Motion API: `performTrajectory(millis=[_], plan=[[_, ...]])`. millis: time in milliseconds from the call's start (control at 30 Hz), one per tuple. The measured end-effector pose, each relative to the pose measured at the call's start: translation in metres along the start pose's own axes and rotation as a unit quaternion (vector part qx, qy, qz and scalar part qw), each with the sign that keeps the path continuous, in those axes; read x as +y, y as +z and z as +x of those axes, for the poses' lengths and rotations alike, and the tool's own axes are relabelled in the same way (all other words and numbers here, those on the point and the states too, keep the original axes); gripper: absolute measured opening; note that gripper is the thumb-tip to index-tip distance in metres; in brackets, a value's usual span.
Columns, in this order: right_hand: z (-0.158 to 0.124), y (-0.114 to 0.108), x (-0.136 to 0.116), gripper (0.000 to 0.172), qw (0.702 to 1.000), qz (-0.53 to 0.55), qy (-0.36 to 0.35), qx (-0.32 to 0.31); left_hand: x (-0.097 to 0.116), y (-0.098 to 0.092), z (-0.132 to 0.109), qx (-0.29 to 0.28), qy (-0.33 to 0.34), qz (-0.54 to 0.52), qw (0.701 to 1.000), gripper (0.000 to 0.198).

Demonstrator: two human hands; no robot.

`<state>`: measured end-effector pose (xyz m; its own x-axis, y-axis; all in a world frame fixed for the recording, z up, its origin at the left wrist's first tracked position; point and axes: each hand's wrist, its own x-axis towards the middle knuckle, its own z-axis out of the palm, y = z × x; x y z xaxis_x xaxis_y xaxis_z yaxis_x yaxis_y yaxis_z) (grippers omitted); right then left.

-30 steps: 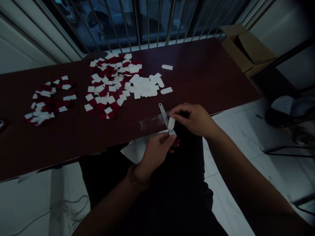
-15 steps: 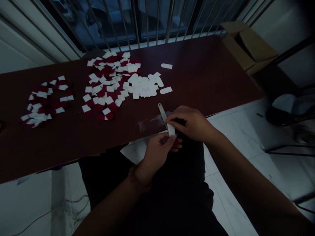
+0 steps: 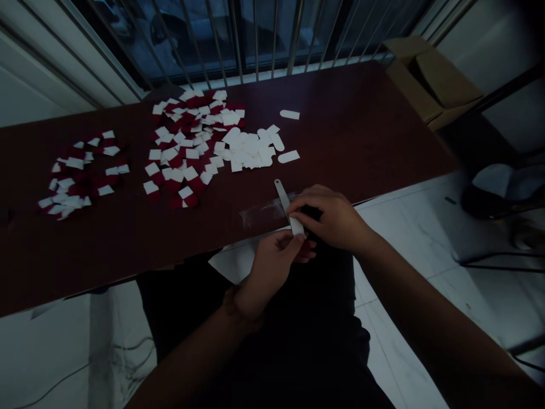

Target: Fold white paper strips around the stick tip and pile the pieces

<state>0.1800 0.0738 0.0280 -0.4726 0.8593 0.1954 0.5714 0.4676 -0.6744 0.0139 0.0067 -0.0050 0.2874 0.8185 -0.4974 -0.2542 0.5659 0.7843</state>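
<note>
My left hand [image 3: 272, 258] is closed at the table's front edge, its thumb pressing the lower end of a white card strip [image 3: 297, 226]. Dark red fabric [image 3: 305, 248] shows below the strip, among the left fingers. From the right, my right hand [image 3: 330, 216] pinches the strip's upper end between thumb and fingertips. A thin, flat strip with a hole at its round end, like a metal ruler [image 3: 281, 192], lies beside the fingertips and points away from me. Its near end is hidden. Beneath my left hand, a white sheet [image 3: 232, 262] rests on my lap.
The dark red table [image 3: 361, 125] carries a pile of white round-ended card strips [image 3: 247, 150]. Left of it lie a large heap of red-and-white pieces [image 3: 187, 153] and a smaller heap [image 3: 68, 199]. Clear plastic film [image 3: 259, 216] lies near the edge. A cardboard box [image 3: 447, 79] stands at the right.
Both hands keep the same hold on the card strip, with barely any motion. The view has shifted very slightly.
</note>
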Motion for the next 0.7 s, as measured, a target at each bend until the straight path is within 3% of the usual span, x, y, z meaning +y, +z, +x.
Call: performTrajectory(millis=[367,700], plan=[[0.001,-0.004,0.000,0.010,1.000,-0.011,0.014,-0.024,0.003,0.002,0.006,0.012,-0.013,0.006,1.000,0.026],[-0.003,-0.024,-0.014,0.035,0.995,-0.013,0.027,-0.097,-0.003,0.000,0.008,0.001,0.007,-0.002,1.000,0.031]])
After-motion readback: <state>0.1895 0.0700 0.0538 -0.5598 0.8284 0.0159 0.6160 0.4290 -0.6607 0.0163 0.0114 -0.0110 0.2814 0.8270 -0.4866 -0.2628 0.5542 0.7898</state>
